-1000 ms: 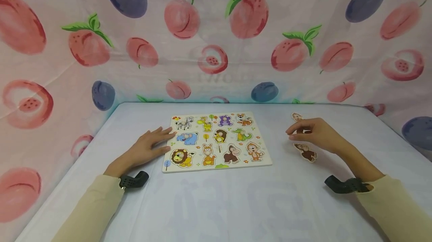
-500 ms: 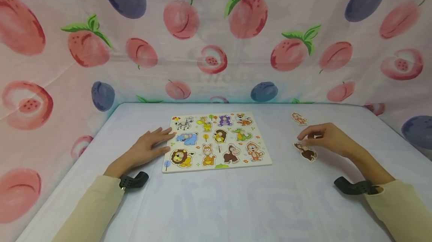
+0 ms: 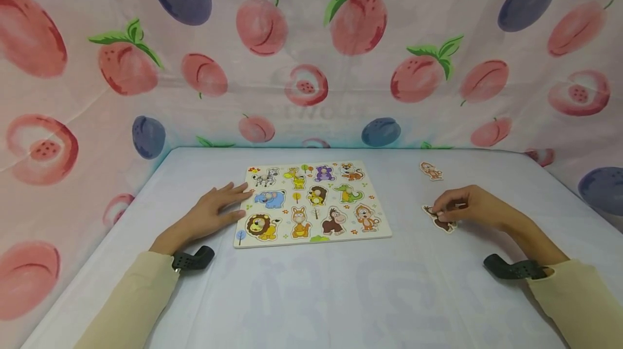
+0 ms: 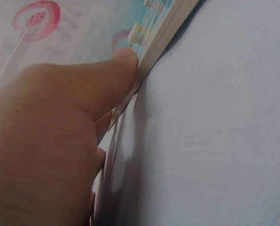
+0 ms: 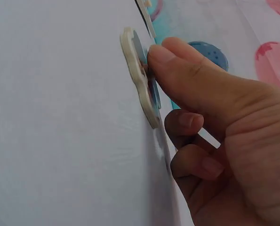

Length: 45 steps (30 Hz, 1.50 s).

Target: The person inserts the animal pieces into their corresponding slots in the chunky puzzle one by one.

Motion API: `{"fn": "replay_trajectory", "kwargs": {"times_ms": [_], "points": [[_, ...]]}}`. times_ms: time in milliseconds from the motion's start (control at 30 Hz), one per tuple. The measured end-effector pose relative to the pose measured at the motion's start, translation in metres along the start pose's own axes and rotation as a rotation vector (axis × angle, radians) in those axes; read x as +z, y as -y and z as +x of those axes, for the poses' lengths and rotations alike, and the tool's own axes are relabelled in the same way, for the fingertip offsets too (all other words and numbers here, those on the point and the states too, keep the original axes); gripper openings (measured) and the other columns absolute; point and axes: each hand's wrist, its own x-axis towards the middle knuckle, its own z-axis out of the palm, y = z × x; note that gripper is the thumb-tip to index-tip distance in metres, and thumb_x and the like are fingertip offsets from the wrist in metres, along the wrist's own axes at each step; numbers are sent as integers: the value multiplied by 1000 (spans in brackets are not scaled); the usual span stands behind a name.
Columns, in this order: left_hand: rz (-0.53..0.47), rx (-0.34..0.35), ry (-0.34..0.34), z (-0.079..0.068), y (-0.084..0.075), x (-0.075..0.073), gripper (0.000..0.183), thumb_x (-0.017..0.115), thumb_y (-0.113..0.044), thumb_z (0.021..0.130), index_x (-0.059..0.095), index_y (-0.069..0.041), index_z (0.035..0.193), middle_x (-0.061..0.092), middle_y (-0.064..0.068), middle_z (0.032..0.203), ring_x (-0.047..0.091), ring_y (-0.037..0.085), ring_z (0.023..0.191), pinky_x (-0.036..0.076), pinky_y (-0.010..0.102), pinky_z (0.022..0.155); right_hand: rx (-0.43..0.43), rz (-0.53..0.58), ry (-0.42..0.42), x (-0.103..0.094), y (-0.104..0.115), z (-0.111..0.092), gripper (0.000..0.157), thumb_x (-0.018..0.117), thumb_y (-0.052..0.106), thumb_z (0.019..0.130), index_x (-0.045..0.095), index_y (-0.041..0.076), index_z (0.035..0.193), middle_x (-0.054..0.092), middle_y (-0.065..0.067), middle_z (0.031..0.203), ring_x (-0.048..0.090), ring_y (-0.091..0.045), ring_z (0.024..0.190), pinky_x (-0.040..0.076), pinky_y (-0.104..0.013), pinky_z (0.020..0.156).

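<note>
A wooden peg puzzle board (image 3: 375, 234) with animal pictures lies flat on the table. My left hand (image 3: 206, 212) rests at its left edge, fingers spread and fairly straight; in the left wrist view the thumb (image 4: 123, 63) touches the board's edge, near a small pale knob (image 4: 136, 34). Right of the board, my right hand (image 3: 482, 208) pinches a brown ape puzzle piece (image 3: 445, 225) between thumb and forefinger. The right wrist view shows this piece (image 5: 139, 77) edge-on, its knob mostly hidden by the fingertips. Behind that hand lies a loose monkey puzzle piece (image 3: 431, 171).
A white cloth covers the table (image 3: 311, 300). Behind it hangs a fruit-print curtain (image 3: 311, 24), which continues along both sides. Each wrist carries a black camera mount, such as the left mount (image 3: 194, 259).
My right hand has moved toward me and slightly right, from near the monkey piece to the ape piece, and its fingertips have closed on it. My left hand stays on the board.
</note>
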Motion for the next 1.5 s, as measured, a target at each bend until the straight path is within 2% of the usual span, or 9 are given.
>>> {"fn": "replay_trajectory", "kwargs": {"times_ms": [200,433,700,800,1033,1267,1500], "points": [[4,-6,0,1,0,0,55,58,-39,94,49,-12,141,35,9,151,19,37,142,6,58,113,-58,-31,12,-2,-4,-2,16,71,8,86,71,8,102,69,-7,89,61,-16,79,54,-25,67],[5,-20,11,1,-1,-1,56,58,-39,94,48,-12,142,35,9,152,17,36,142,5,57,113,-30,-58,-8,-1,-4,-2,13,71,11,87,73,10,99,70,-5,89,63,-16,78,54,-25,69],[0,-18,7,1,-2,0,55,58,-39,94,48,-12,142,35,9,152,18,36,142,6,57,113,-28,-46,-24,3,-2,-2,13,69,8,88,73,7,100,71,-5,88,64,-15,77,55,-25,69],[-3,-14,6,1,-3,0,55,59,-38,94,49,-12,142,35,9,151,18,36,142,6,57,113,-14,-72,-46,6,1,-3,14,69,10,88,73,8,101,71,-4,90,64,-14,79,54,-23,70],[0,-17,12,1,-3,0,55,59,-39,94,48,-13,142,34,8,152,17,35,143,6,56,114,44,-146,-142,8,7,-2,13,72,18,87,75,18,100,71,3,95,62,-12,87,50,-18,75],[1,-10,9,0,-3,0,55,59,-38,94,48,-12,142,34,9,152,18,36,142,7,57,113,18,-118,-168,8,12,4,12,70,16,88,74,14,100,71,0,95,66,-15,82,54,-23,69],[-4,-3,3,0,-1,0,56,58,-38,94,48,-11,142,35,9,151,18,37,142,7,58,113,37,-72,-174,9,21,14,14,69,17,89,73,11,101,72,-2,92,68,-19,81,56,-26,70]]}}
